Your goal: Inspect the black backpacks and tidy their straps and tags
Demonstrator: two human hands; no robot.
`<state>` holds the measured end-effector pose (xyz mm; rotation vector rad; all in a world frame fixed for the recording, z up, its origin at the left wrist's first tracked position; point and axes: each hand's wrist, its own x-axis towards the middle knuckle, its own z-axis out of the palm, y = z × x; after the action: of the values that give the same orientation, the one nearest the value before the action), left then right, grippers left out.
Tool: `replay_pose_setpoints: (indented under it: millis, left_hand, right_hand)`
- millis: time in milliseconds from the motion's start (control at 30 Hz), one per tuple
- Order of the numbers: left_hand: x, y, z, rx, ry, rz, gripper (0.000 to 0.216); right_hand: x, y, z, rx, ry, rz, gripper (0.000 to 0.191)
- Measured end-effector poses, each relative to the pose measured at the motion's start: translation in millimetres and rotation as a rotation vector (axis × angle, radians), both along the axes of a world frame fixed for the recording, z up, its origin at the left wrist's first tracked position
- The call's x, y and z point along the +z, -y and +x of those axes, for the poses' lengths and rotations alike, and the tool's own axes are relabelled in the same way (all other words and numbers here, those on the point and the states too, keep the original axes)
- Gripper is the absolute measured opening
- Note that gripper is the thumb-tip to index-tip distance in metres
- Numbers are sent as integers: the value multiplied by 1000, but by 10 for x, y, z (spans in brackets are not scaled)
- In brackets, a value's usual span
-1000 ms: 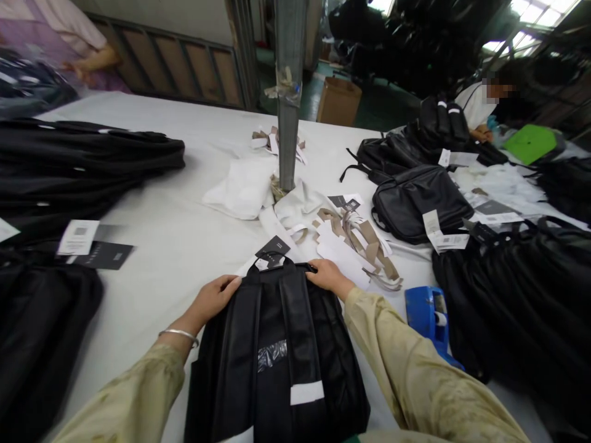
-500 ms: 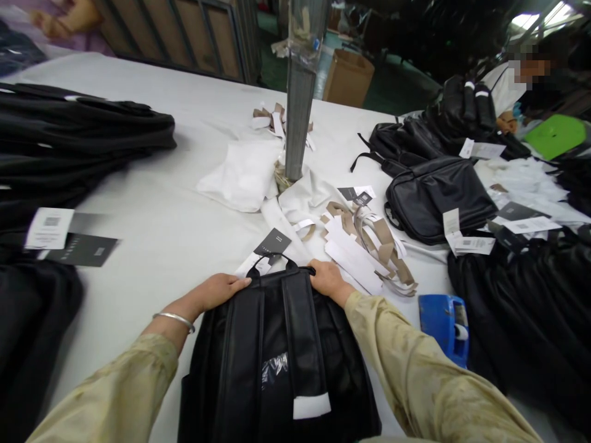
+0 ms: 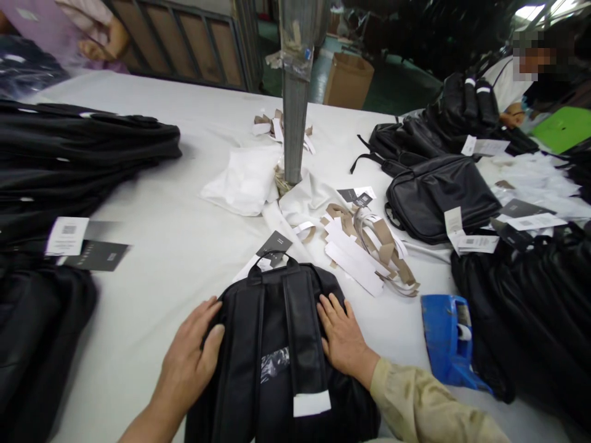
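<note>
A black backpack lies back-side up on the white table right in front of me, straps running toward me, a white band on one strap. My left hand rests flat on the bag's left edge, fingers stretched out. My right hand lies flat on the bag's right side, fingers spread. Neither hand holds anything. A dark hang tag sits just beyond the bag's top handle.
Stacks of black bags lie at the left and right. A blue tape dispenser sits right of my hand. Paper strips and white cloth surround a metal pole. Other people work at the far left and right.
Both hands have slid back from the bag's top edge toward me and now lie flat on its sides. The bag has stayed put.
</note>
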<state>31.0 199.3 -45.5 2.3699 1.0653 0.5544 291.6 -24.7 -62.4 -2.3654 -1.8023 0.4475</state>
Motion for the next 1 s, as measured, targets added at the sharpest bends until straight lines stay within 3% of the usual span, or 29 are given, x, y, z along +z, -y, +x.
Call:
replay_pose_setpoints:
  millis: [67, 200, 367, 467, 567, 633, 767, 833, 933, 1000]
  left_hand:
    - [28, 374, -215, -46, 1, -45, 47]
    - [63, 974, -581, 176, -101, -154, 56]
    - [262, 1571, -1010, 401, -165, -225, 58]
    - [369, 1900, -1125, 487, -211, -387, 63]
    - [411, 2104, -1042, 463, -276, -612, 69]
    - [424, 2163, -920, 441, -275, -670, 67]
    - [472, 2239, -674, 615, -7, -846, 58]
    - [490, 2324, -564, 706, 201, -949, 61]
    - [446, 2492, -424, 687, 308, -951, 79]
    - [376, 2564, -377, 605, 158, -846, 89]
  right_hand:
    - [-108, 58, -20, -13, -19, -26, 72]
    - [-145, -33, 80, -32, -60, 41, 65]
    - [161, 157, -57, -209, -112, 273, 44]
    - [357, 479, -391, -291, -240, 181, 46]
    - [453, 716, -731, -297, -298, -61, 58]
    - [463, 746, -852, -314, -321, -127, 60]
    - [450, 650, -785, -378, -534, -53, 43]
    - [457, 663, -696, -405, -575, 20, 49]
    - [469, 818, -649, -396, -401, 60, 60]
    - [465, 945, -687, -276, -219, 51, 54]
